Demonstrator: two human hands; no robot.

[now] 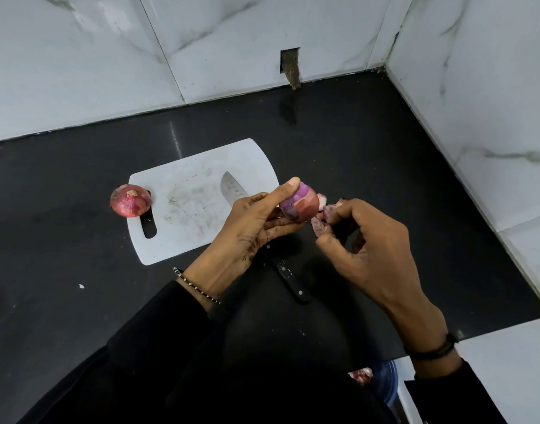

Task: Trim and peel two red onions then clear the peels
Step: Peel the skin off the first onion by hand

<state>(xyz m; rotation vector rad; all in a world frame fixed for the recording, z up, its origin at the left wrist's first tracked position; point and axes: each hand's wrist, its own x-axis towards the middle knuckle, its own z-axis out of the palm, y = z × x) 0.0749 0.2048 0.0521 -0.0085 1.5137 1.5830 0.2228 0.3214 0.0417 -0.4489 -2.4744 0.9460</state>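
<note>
Two red onions are in view. The nearer one (299, 203) is held in the air above the black counter (63, 240), just off the right edge of the cutting board. It is partly peeled: glossy purple flesh shows, with patches of duller pink skin on it, and loose papery peel (322, 220) hangs at its right end. The farther onion (130, 200) has its dry reddish skin on and sits at the left edge of the board, over the top of its handle slot.

Closest to the viewer, low at the right, part of a blue round container (388, 384) shows below the counter edge, with pinkish scraps (361, 375) at its rim; a black sleeve hides the rest. A black-handled knife (285, 272) lies with its handle on the counter and its blade on the white cutting board (186, 209); the left hand covers its middle. Grey-veined marble tiles (79, 56) form the walls behind and to the right.

The left hand (253, 221) grips the nearer onion, fingers curled beneath it and thumb pressed on top. The right hand (369, 249) pinches the loose peel between thumb and fingertips, its other fingers loosely curled.
</note>
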